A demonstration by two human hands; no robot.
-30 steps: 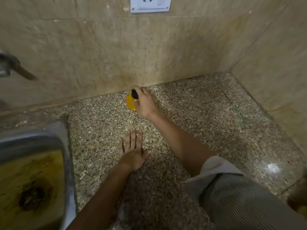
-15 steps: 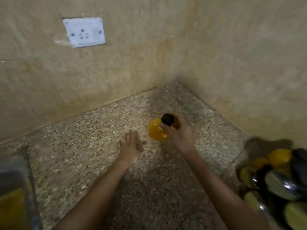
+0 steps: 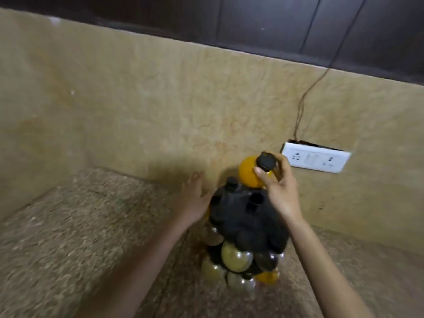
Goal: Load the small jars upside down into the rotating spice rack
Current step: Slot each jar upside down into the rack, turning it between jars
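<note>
1. Well, in the head view your right hand (image 3: 278, 187) holds the small jar (image 3: 246, 174) by its neck. The thumb lies across the front, where the body meets the black cap (image 3: 266, 162), and the other fingers curl round behind the cap.
2. The jar sits out at the fingertips, not in the palm. Its round body juts out to the left of the hand, towards the wall (image 3: 137, 99).
3. You hold the jar in the air over the far edge of the spice rack (image 3: 247, 216). Its underside comes down close to the rack's top; whether they touch cannot be told.
4. The jar is rounded and filled with something bright orange-yellow. It is tilted, with the round cap turned up and towards you.
5. Your left hand (image 3: 193, 200) has its fingers straight, close together and pointing up. Its palm lies against the left side of the rack.
6. The rack has a black domed top with a knob (image 3: 231, 183) and an open slot (image 3: 254, 200) just below your right thumb. Lower down, loaded jars (image 3: 236, 258) bulge outwards, some greenish and one orange.
7. The rack stands on a speckled counter (image 3: 80, 226) against the beige wall. A white socket plate (image 3: 316, 159) is on the wall just right of your right hand, and a thin wire (image 3: 302, 106) rises from it to the dark cabinet (image 3: 275, 19).
</note>
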